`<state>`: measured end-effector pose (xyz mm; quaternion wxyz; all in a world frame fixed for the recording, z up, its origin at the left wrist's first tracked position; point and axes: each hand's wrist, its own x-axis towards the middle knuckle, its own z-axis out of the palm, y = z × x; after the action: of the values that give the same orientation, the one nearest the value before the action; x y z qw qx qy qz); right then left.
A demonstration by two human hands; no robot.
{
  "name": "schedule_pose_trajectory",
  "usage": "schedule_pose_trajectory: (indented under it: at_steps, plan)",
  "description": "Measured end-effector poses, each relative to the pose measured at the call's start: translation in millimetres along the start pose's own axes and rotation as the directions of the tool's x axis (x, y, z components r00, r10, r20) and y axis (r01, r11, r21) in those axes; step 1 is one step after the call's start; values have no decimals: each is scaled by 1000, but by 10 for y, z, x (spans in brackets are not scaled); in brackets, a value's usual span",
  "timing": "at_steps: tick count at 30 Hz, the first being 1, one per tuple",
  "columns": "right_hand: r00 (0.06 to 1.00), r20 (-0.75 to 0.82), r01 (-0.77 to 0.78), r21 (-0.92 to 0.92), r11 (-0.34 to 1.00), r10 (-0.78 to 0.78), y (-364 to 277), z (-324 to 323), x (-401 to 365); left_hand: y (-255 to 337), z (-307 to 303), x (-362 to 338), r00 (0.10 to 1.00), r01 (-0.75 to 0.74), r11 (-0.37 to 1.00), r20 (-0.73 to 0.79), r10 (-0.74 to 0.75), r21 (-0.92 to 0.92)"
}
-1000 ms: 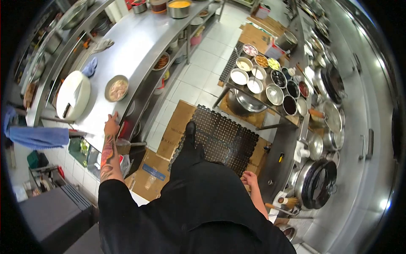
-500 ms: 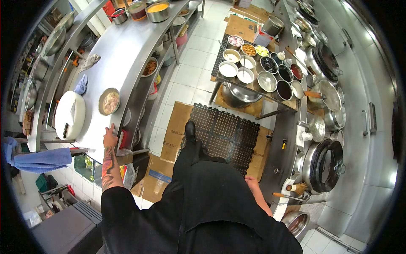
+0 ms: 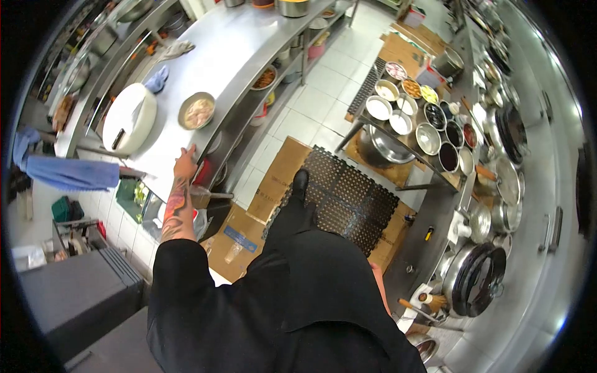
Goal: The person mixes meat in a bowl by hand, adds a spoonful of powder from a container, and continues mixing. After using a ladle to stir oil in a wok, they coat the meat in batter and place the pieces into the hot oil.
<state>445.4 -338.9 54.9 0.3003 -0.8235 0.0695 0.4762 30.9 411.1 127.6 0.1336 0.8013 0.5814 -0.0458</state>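
Observation:
My left hand (image 3: 185, 163) rests at the near edge of the steel counter (image 3: 214, 46), its fingers stretched forward and holding nothing. Just beyond it stands a metal bowl (image 3: 197, 110) with pale pieces of what looks like raw meat. Left of the bowl is a thick round white chopping block (image 3: 138, 124) with a dark-handled knife (image 3: 118, 138) on it. My right hand (image 3: 377, 273) hangs low by my right side, mostly covered by my black apron (image 3: 323, 273); its fingers are hidden.
Several metal containers of ingredients and sauces stand on a low table (image 3: 426, 158) to the right. Woks (image 3: 476, 280) line the stove side. A perforated black mat (image 3: 348, 199) and flattened cardboard (image 3: 233, 242) cover the floor. A blue towel (image 3: 71, 171) hangs at left.
My view has turned, so the counter and low table appear further right. My left hand stays at the counter edge. My right hand has slipped further behind the apron.

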Motion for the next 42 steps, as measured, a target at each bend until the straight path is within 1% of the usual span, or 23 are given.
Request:
schedule_pose_trajectory:
  at_steps: [2,5,6,8,11,15,17,18,20,21,24,26,27,28,30,32,34,35,37,38,40,41,42]
  plan:
    - [995,41,78,255,964,-91,333,-59,265,73,-39,-44,999,14,999,48,-16,42]
    - [999,51,-5,215,977,-6,186,-154,183,260,-161,-147,998,62,998,29,-62,3]
    - [999,50,-1,209,978,-10,171,-168,181,255,-162,-142,997,68,998,28,-67,-3]
    - [999,19,49,69,996,-50,151,-170,173,245,-171,-126,996,64,996,65,-68,65]
    - [1000,-1,31,90,995,-31,-174,-122,-88,263,-176,-153,996,63,997,56,-66,55]
    - [1000,-8,-4,27,1000,4,-177,-79,-48,258,-162,-177,998,49,997,30,-50,53]
    - [998,14,62,2,998,-62,-196,-82,-62,319,-208,-202,997,66,996,21,-68,65]
    - [998,14,62,2,998,-62,-173,-74,-52,296,-187,-185,997,67,996,21,-68,65]
    - [996,43,74,187,980,-84,-141,-56,-19,268,-166,-173,999,51,996,-8,-50,69]
    - [995,47,77,183,980,-87,-123,-78,-14,270,-158,-190,998,57,996,-11,-56,68]
    - [998,-1,55,133,990,-55,-307,-35,-182,342,-298,-271,995,82,997,-52,-81,9]
    - [998,-56,-6,-234,972,-7,-261,-4,-92,124,-111,-85,990,74,976,-104,-97,-204]
    - [992,-93,69,-199,978,-89,-648,3,-515,200,-260,-83,989,114,956,-63,-136,-270]
    - [993,-87,62,-205,977,-81,-613,-21,-477,268,-354,-98,988,123,956,-55,-143,-265]
    - [997,77,9,56,998,-13,-515,-150,-344,437,-510,-95,897,-25,914,-414,-159,-404]
    - [999,45,21,71,997,-24,-621,-171,-277,598,-654,13,891,-92,908,-441,-108,-408]
    - [996,-55,-74,14,997,75,-1025,-107,-404,677,-713,227,790,-331,941,-567,232,-76]
    - [996,-57,-70,12,997,70,-1003,-113,-253,730,-722,312,789,-330,941,-570,228,-80]
    - [999,41,8,90,996,-11,-1012,-98,73,840,-847,422,896,-272,959,-341,284,84]
    - [999,44,13,88,996,-17,-1069,-21,231,790,-840,519,895,-268,960,-347,280,84]
    - [999,-23,-24,112,993,27,-1362,138,428,720,-750,745,887,-353,932,-288,361,79]
    - [999,-45,-26,-32,999,25,-1769,305,295,737,-798,776,888,-357,932,-283,362,71]
    - [999,-45,-29,-40,999,27,-2022,435,364,747,-834,805,892,-351,934,-279,355,66]
